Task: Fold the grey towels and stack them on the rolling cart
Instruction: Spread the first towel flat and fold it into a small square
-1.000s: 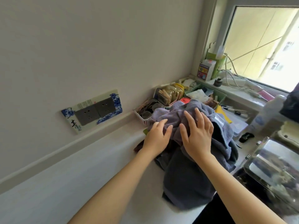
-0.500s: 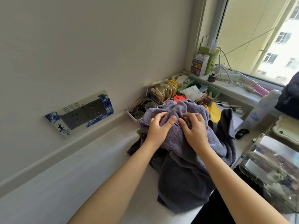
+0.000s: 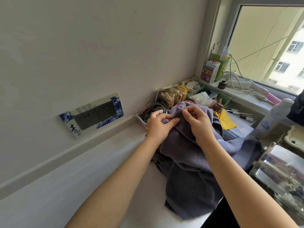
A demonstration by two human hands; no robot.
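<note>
Grey towels [image 3: 185, 163]: heaped on white counter [image 3: 79, 175] against wall, lighter grey-lilac one on top, darker one beneath and hanging over front edge; at least two, exact count could not be told in the heap.

Hands, two, bare, both on top of heap. Left hand [image 3: 158, 125]: thumb and curled fingers pinched a fold of the lighter towel, index finger stretched toward the other hand. Right hand [image 3: 198, 121]: fingers curled, thumb and fingertips pinched the same raised fold at the peak of the heap. Hands lay just beside each other, nearly touching.

Wall socket plate [image 3: 92, 115]: one, two grey outlets side by side, blue-and-white patterned border, mounted above the counter ledge.

White basket [image 3: 141, 118]: one, just behind left hand, held eyeglasses; number not countable.

Box of upright packets [image 3: 172, 97]: one, behind the heap.

Green tray [image 3: 212, 97]: one, under the window, held small packets.

Yellow cloth [image 3: 226, 120]: one, right of heap.

Pens [image 3: 240, 113]: about three, on the counter beyond the yellow cloth.

White bottle [image 3: 273, 117]: one, upright, right side.

Clear lidded box [image 3: 279, 175]: one, lower right.

Window sill [image 3: 238, 94]: carried one small printed carton [image 3: 209, 72], one green carton behind it, white cables [image 3: 238, 81].
</note>
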